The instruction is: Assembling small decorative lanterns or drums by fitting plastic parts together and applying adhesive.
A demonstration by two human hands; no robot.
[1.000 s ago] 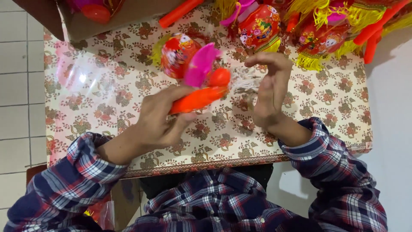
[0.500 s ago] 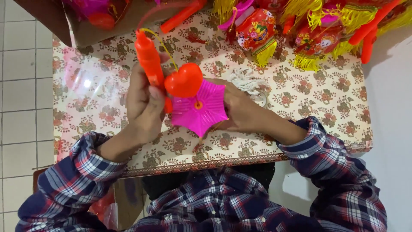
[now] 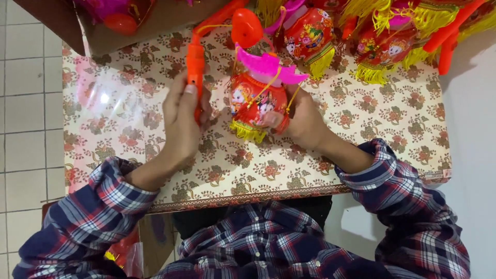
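Observation:
My left hand grips an orange plastic handle stick upright over the table. A thin cord runs from the stick's top to a red heart-shaped piece. Below the heart hangs a red printed lantern with a pink petal-shaped cap and a yellow fringe at its bottom. My right hand holds the lantern's lower right side, fingers pinching near its red base ring. Both sleeves are plaid.
A floral-patterned cloth covers the table. Several finished red lanterns with yellow fringes and orange sticks lie along the far edge. A cardboard box with pink and red parts sits far left. White tiled floor is to the left.
The lantern has been opened out from a flat pink disc into its full red body. It moved up and right; my right hand now holds its side.

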